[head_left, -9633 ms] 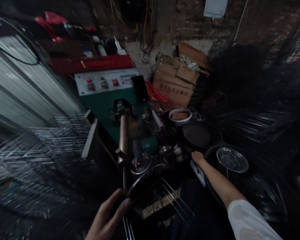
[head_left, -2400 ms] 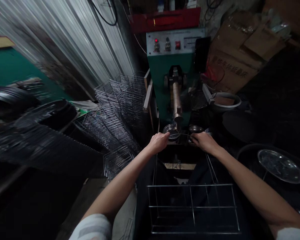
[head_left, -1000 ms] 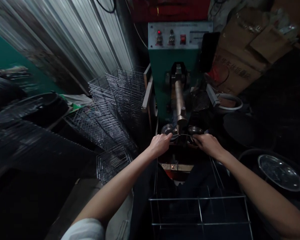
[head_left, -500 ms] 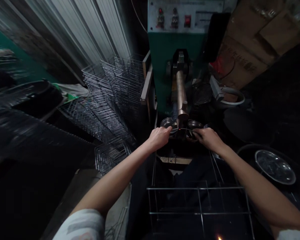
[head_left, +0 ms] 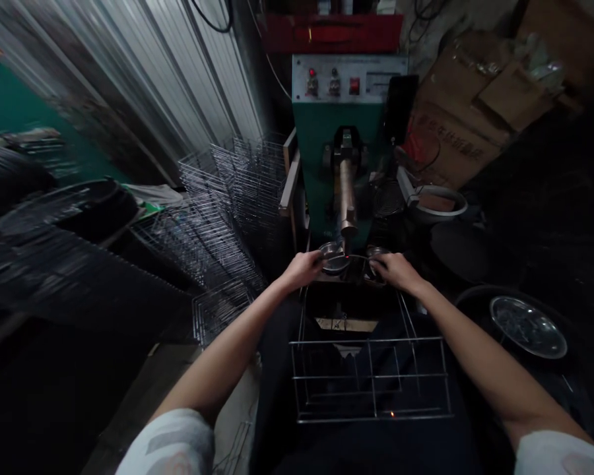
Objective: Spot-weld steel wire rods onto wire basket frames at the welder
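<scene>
In the head view my left hand (head_left: 304,269) and my right hand (head_left: 396,272) are closed on the far end of a wire rack (head_left: 371,377), one at each side. Between them a curved wire (head_left: 359,257) runs under the copper-coloured arm (head_left: 347,198) of a green spot welder (head_left: 314,122), and a small red glow shows at the arm's tip. The near end of the rack, a grid of thin metal rods, rests over my dark-clothed lap. My fingertips hide how the wire joins the rack's long side rods. Small metal bowls sit just behind both hands.
Stacked wire racks (head_left: 212,218) stand at the left by a corrugated metal wall (head_left: 178,72). To the right are a round metal dish (head_left: 528,326), a pale bowl (head_left: 438,203) and cardboard boxes (head_left: 455,132). A red shelf (head_left: 334,34) hangs above the welder.
The view has tilted up, bringing in the red shelf and the rack's near edge. Both hands keep their hold, and the red glow stays at the arm's tip. An orange spark appears in both frames.
</scene>
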Tool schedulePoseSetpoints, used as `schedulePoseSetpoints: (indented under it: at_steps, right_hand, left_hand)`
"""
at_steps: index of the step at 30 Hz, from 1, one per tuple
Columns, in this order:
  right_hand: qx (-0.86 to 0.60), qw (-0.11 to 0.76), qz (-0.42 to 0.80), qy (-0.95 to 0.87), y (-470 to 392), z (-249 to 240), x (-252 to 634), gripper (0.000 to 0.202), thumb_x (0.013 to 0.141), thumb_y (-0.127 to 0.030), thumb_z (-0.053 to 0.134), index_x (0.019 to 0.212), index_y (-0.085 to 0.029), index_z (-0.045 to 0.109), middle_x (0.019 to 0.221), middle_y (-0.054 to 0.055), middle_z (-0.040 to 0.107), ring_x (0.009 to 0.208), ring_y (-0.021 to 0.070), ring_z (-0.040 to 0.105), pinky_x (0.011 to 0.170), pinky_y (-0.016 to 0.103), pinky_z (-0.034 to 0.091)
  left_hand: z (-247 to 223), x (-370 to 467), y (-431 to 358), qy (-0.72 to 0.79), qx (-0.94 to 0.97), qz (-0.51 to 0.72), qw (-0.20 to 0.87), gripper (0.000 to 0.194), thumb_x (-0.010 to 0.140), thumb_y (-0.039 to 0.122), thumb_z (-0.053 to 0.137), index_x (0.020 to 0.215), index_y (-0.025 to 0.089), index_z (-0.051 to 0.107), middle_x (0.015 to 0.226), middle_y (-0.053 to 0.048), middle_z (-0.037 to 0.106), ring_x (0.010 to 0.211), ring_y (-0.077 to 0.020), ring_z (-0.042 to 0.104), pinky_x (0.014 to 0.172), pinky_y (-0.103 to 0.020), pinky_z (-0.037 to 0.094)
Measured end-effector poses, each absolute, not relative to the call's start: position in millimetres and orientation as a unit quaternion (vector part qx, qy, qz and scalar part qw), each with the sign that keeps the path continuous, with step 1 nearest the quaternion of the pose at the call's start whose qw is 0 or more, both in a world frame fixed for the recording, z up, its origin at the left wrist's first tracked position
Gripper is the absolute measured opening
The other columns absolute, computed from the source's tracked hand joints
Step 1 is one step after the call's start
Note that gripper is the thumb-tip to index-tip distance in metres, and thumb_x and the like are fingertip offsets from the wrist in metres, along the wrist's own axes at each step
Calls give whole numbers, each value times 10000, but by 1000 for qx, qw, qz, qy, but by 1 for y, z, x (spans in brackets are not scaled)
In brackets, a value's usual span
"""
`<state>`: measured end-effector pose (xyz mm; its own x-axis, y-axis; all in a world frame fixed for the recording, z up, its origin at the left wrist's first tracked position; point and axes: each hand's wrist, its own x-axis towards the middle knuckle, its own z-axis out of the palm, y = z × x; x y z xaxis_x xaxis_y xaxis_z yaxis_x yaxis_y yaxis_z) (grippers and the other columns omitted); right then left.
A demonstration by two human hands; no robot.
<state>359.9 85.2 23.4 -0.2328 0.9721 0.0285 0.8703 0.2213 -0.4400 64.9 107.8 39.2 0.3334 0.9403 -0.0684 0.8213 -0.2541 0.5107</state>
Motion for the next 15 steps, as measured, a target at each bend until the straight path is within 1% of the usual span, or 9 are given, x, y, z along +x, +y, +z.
schedulePoseSetpoints:
  at_steps: [1, 3, 6, 8, 9, 10, 12, 13, 15]
  right_hand:
    - [-595, 172, 197, -759, 82, 22, 365, 268, 1001, -332, 559, 1121, -205, 761, 1103, 95, 768, 1068, 266, 715, 886, 311, 535]
    - [-588, 208, 301, -721, 71, 17, 378, 331, 991, -442, 555, 1096, -191, 744, 961, 88, 772, 879, 254, 743, 703, 294, 559]
    - [-558, 253, 467, -638, 55, 3, 395, 473, 938, -602, 566, 1059, -167, 706, 815, 75, 736, 629, 213, 696, 453, 243, 460]
    - [-546, 298, 499, -603, 45, -7, 395, 528, 889, -644, 614, 1078, -159, 700, 789, 68, 721, 591, 198, 669, 424, 231, 433]
    - [-547, 324, 489, -597, 39, -12, 391, 542, 867, -645, 642, 1093, -157, 708, 790, 65, 722, 602, 196, 667, 441, 235, 447]
    - [-549, 354, 467, -596, 32, -15, 386, 545, 852, -638, 663, 1104, -158, 721, 807, 66, 729, 636, 201, 673, 475, 246, 475]
    - [-556, 417, 403, -595, 14, -19, 373, 517, 839, -605, 690, 1103, -165, 750, 897, 74, 755, 764, 227, 696, 587, 279, 538]
    - [-557, 446, 378, -590, 4, -22, 368, 499, 843, -587, 692, 1109, -170, 758, 958, 76, 763, 841, 243, 701, 647, 295, 558]
    - [-553, 486, 377, -562, -12, -28, 370, 535, 887, -577, 658, 1232, -174, 727, 998, 68, 764, 841, 233, 702, 663, 303, 570]
  left_hand:
    - [38, 51, 98, 577, 764, 138, 253, 385, 975, 492, 448, 1015, 181, 672, 850, -55, 698, 838, -224, 671, 746, -291, 485]
    - [34, 19, 59, 611, 724, 147, 285, 634, 976, 658, 286, 961, 146, 659, 788, -70, 679, 752, -227, 656, 659, -299, 488]
    - [16, -15, -34, 631, 656, 122, 396, 949, 900, 813, 10, 924, 131, 669, 689, -86, 673, 560, -215, 631, 510, -305, 466]
    - [-4, -17, -96, 541, 461, 153, 686, 1033, 773, 971, 131, 1120, 153, 657, 882, -137, 746, 675, -263, 719, 549, -328, 509]
    - [-16, -12, -121, 489, 374, 189, 765, 990, 751, 983, 287, 1246, 194, 620, 1055, -155, 750, 836, -294, 756, 644, -348, 545]
    - [-28, -5, -140, 443, 318, 238, 804, 957, 731, 961, 433, 1338, 234, 575, 1199, -167, 723, 968, -314, 753, 730, -370, 561]
    - [-48, 11, -162, 401, 241, 301, 831, 946, 674, 896, 631, 1415, 318, 516, 1340, -160, 676, 1154, -357, 702, 852, -422, 562]
    - [-55, 18, -165, 397, 225, 317, 831, 919, 672, 855, 681, 1428, 365, 498, 1372, -143, 666, 1230, -370, 665, 904, -452, 557]
    - [-64, 24, -159, 402, 220, 322, 828, 849, 682, 762, 751, 1427, 480, 460, 1408, -77, 658, 1338, -370, 594, 980, -494, 541]
